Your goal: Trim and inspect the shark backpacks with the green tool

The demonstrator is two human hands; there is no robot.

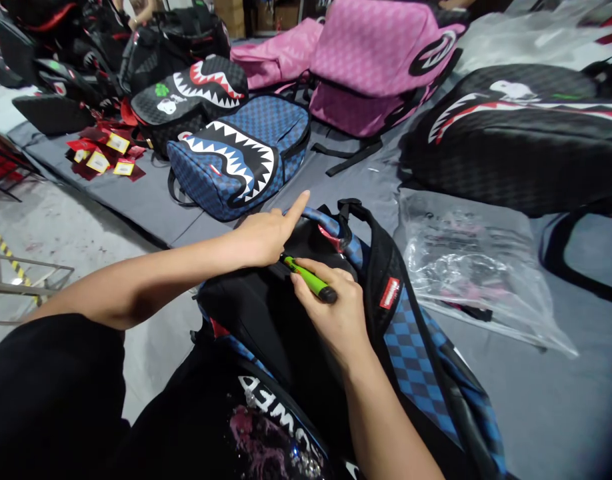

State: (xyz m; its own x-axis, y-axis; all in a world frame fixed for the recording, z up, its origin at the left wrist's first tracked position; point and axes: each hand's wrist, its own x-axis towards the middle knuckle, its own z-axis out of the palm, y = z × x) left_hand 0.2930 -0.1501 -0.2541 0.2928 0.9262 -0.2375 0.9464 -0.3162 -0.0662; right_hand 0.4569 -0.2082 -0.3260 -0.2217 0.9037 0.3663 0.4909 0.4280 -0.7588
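A blue-checked backpack (416, 360) with black straps and a red label leans against me at the table's near edge, its black padded side up. My right hand (336, 307) is closed around a green pen-like tool (309, 279) with a black end; its exact kind does not show. The tool's tip points at the backpack just below my left hand (269, 237). That hand's index finger sticks out, while the other fingers are curled at the backpack's upper part beside the tip. What lies under those fingers is hidden.
On the grey-covered table (576, 400) lie a blue shark-mouth backpack (236, 157), pink backpacks (371, 53), a large black backpack (511, 147) and a clear plastic bag (476, 253). Red tags (106, 153) are piled at the left, near more black bags. A metal frame (16, 280) stands on the floor.
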